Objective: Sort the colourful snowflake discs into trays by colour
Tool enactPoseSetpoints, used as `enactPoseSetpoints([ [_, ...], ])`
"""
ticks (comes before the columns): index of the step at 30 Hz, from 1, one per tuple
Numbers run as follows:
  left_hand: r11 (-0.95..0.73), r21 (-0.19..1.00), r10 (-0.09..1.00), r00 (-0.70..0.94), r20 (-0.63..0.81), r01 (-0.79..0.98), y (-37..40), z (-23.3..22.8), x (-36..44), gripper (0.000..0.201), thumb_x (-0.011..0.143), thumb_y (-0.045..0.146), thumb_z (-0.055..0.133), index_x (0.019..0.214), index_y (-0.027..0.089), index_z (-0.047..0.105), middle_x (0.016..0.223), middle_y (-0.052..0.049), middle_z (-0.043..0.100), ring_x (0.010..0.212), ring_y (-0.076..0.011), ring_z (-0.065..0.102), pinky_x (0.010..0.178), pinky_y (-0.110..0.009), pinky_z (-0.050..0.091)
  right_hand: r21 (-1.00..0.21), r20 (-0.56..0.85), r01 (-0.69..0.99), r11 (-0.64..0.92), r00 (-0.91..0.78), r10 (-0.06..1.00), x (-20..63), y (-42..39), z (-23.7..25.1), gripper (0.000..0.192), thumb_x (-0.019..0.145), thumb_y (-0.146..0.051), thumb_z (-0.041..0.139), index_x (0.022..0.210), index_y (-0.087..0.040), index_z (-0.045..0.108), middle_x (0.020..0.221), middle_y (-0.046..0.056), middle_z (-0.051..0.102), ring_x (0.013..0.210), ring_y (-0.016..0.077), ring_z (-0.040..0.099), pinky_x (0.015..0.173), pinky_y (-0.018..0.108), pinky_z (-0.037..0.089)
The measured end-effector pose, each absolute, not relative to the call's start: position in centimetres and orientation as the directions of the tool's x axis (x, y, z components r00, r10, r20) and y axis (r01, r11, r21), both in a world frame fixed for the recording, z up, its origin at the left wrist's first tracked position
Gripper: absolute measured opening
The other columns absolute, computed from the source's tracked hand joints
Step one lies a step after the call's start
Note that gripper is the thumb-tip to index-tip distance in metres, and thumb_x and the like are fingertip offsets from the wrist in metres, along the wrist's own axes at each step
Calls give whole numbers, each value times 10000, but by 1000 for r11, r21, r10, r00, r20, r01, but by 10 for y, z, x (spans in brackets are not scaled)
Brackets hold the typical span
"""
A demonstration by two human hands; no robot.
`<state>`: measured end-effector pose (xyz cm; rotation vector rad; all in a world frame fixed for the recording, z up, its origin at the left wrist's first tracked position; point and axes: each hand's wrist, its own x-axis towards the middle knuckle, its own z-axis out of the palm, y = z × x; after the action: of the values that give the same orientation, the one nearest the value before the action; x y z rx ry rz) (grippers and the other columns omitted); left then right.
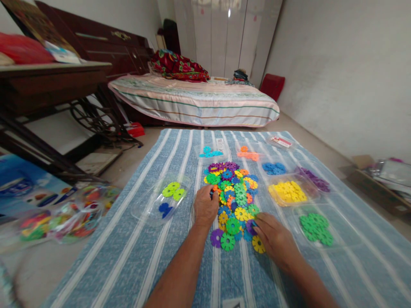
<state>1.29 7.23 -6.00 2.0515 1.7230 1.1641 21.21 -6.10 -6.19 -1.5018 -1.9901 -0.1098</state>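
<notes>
Many notched plastic discs (241,214) in mixed colours lie heaped on a striped cloth. At the heap's left edge, my left hand (205,205) is closed, its fingertips pinching a dark blue disc (211,195). My right hand (275,235) reaches in from the lower right with its thumb and fingers together. A bit of blue shows at its fingertips, beside a purple disc (250,227). A yellow disc (258,244) lies just under that hand. Left of the heap, a clear tray (144,209) holds lime-green discs (174,191) and dark blue discs (165,209).
Clear trays to the right hold green discs (316,229), yellow discs (287,192), blue discs (273,168) and purple discs (314,179). Farther back are light blue discs (210,152) and orange discs (248,155). A lidded clear box (281,142) sits at the far right corner.
</notes>
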Motion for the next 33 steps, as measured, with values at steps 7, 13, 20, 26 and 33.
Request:
enactPoseSetpoints([
  [7, -313, 593, 879, -11, 476, 742, 74, -66, 12, 217, 782, 202, 466, 931, 148, 614, 938, -96, 655, 918, -217, 583, 866, -365, 465, -496, 499, 833, 246, 41, 866, 213, -55, -57, 249, 899, -296, 414, 828, -181, 623, 838, 70, 632, 807, 165, 578, 767, 306, 490],
  [13, -514, 457, 709, 60, 703, 725, 62, -55, 15, 186, 809, 183, 474, 941, 154, 602, 964, -100, 638, 948, -207, 557, 870, -368, 458, -761, 303, 635, 131, 170, 938, 203, -45, -34, 338, 909, -379, 363, 742, -182, 582, 692, 10, 570, 652, 129, 522, 620, 237, 422],
  [20, -639, 610, 766, 319, 558, 468, 22, -19, 38, 153, 788, 220, 558, 916, 166, 623, 858, -54, 654, 826, -163, 576, 763, -285, 471, -857, 254, 500, 125, 198, 947, 191, -23, -31, 386, 883, -451, 384, 627, -183, 489, 593, -30, 439, 582, 111, 436, 541, 216, 356],
  [26, -351, 854, 909, 360, 211, 385, 11, -7, 47, 133, 727, 161, 555, 797, 164, 668, 708, -8, 610, 686, -128, 536, 651, -234, 418, -882, 250, 429, 193, 79, 965, 186, -14, -33, 391, 892, -447, 368, 681, -173, 551, 655, -7, 513, 637, 124, 498, 587, 220, 387],
  [33, -62, 966, 950, 310, -20, 250, 15, -8, 49, 73, 682, 188, 548, 673, 147, 608, 576, 39, 484, 569, -89, 415, 552, -201, 344, -825, 331, 497, 268, 41, 943, 185, -9, -31, 380, 910, -390, 359, 679, -181, 577, 652, 2, 555, 631, 122, 525, 584, 219, 409],
])
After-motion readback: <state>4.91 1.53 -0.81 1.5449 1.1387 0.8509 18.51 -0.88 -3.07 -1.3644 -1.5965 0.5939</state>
